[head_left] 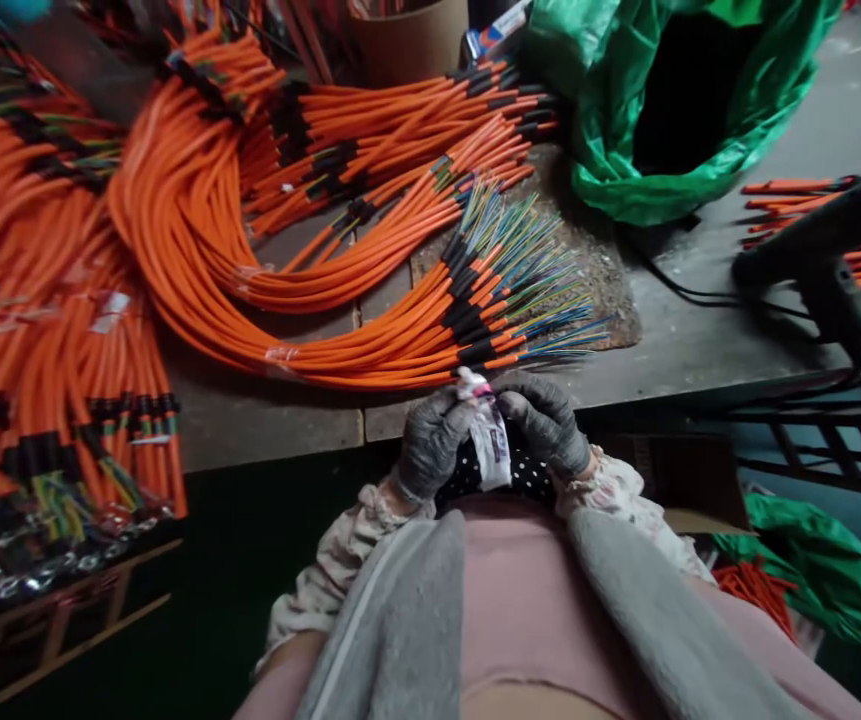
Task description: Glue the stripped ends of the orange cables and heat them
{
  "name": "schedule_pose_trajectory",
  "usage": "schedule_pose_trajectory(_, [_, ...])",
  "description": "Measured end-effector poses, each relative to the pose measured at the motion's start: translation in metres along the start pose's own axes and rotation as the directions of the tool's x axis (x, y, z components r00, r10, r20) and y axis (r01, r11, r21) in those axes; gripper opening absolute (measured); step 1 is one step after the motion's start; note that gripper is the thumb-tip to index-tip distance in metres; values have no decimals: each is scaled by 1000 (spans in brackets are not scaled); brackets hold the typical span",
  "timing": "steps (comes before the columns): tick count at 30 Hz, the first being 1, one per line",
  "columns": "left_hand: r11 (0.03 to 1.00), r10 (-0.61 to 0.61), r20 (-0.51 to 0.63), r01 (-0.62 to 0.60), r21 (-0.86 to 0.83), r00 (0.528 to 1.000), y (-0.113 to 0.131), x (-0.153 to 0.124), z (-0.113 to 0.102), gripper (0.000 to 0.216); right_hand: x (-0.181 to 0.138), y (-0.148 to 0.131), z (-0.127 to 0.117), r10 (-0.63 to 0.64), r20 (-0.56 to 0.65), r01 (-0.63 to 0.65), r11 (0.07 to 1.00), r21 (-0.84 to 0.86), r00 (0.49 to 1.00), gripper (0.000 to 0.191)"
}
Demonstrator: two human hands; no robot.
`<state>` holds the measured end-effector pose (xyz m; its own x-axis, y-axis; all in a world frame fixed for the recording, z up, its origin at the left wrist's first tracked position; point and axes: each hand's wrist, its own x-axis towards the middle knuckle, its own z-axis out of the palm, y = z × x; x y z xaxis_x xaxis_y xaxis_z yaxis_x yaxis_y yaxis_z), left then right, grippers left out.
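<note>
My left hand (430,445) and my right hand (542,425), both in grey coated gloves, hold a small white packet with a pink mark (491,440) between them, just off the bench edge. Its upper end is pinched and crumpled. Directly beyond my hands lies a bundle of orange cables (392,355) with black sleeves and fanned, stripped coloured wires (542,285). The wire ends do not touch my gloves. Below the packet, a black dotted cloth (490,478) lies against my lap.
Several more orange cable bundles (47,300) cover the grey workbench (265,425). A green plastic bag (625,120) and cardboard drum (407,40) stand at the back. A black power tool (812,250) with cords sits right. Another green bag (812,570) lies low right, beside orange cables.
</note>
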<state>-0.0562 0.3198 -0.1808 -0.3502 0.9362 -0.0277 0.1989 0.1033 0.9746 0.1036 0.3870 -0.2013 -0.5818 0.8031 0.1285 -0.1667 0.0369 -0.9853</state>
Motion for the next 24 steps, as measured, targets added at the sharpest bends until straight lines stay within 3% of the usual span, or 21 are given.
schedule_pose_trajectory(2, [999,-38,-147,37,-7,988,-7,-4,11,40,-3,11,4,-68,-47,66,997,-43,997,60])
schedule_pose_trajectory(3, [1000,-26,-156,26,-3,987,-11,-5,15,41,-5,17,6,-93,-100,84,993,-83,991,71])
schedule_pose_trajectory(5, [995,84,-31,-82,51,996,-19,-1,21,39,-5,28,6,-117,-305,73,985,-153,945,59])
schedule_pose_trajectory(8, [898,276,237,-337,281,932,-25,23,31,30,2,35,-14,-117,-659,16,987,-157,743,36])
schedule_pose_trajectory(10, [735,270,358,-432,524,894,-25,48,40,24,6,35,-34,-112,-799,24,992,-121,591,31])
schedule_pose_trajectory(12, [540,175,445,-463,703,878,-20,72,51,21,5,31,-53,-95,-834,41,995,-87,543,28])
schedule_pose_trajectory(13, [474,137,474,-478,740,870,-16,82,55,22,3,29,-60,-85,-829,37,996,-78,553,29])
schedule_pose_trajectory(15, [449,128,503,-503,739,854,-5,96,59,24,-6,21,-67,-75,-804,18,997,-80,589,35])
schedule_pose_trajectory(17, [546,185,494,-507,667,850,9,103,55,24,-14,11,-66,-52,-733,-4,997,-74,679,42])
schedule_pose_trajectory(20, [757,242,504,-486,437,829,33,106,41,17,-14,-4,-59,-2,-530,-29,998,-50,848,40])
schedule_pose_trajectory(22, [831,280,514,-473,294,811,47,105,33,20,-5,-11,-55,9,-448,-28,999,-37,894,34])
schedule_pose_trajectory(24, [839,318,487,-480,255,814,53,103,29,24,5,-14,-53,-21,-447,2,999,-43,894,31])
